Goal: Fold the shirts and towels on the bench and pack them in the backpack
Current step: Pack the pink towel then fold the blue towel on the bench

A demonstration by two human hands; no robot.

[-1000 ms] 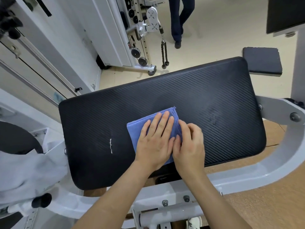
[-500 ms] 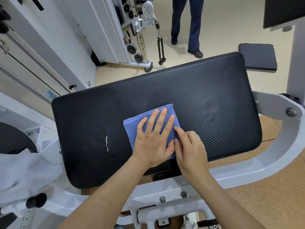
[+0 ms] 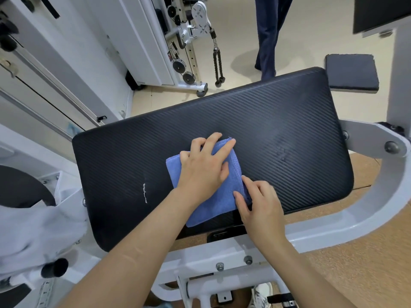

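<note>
Evidently the blue towel (image 3: 212, 211) is down to a small folded square, lying near the middle of the black bench pad (image 3: 289, 141), with its near corner just past the pad's near edge. The left hand (image 3: 200, 172) lies palm-down on top of it, probably to keep the layers from springing open. Its fingers (image 3: 229, 144) are spread and reach the towel's far edge, where the tips bend downward; whether they hook under that edge I cannot tell. The right hand (image 3: 260, 205) works at the towel's right side, thumb and forefinger pinching the layered edge there, which looks like either squaring up the fold or getting a hold for lifting. So the towel sits almost wholly beneath the left palm, with only its left strip, near corner and right border showing, and the right fingertips meet it at that border. A white garment (image 3: 33, 232) is heaped on the machine frame to the left. No backpack shows, so packing remains
</note>
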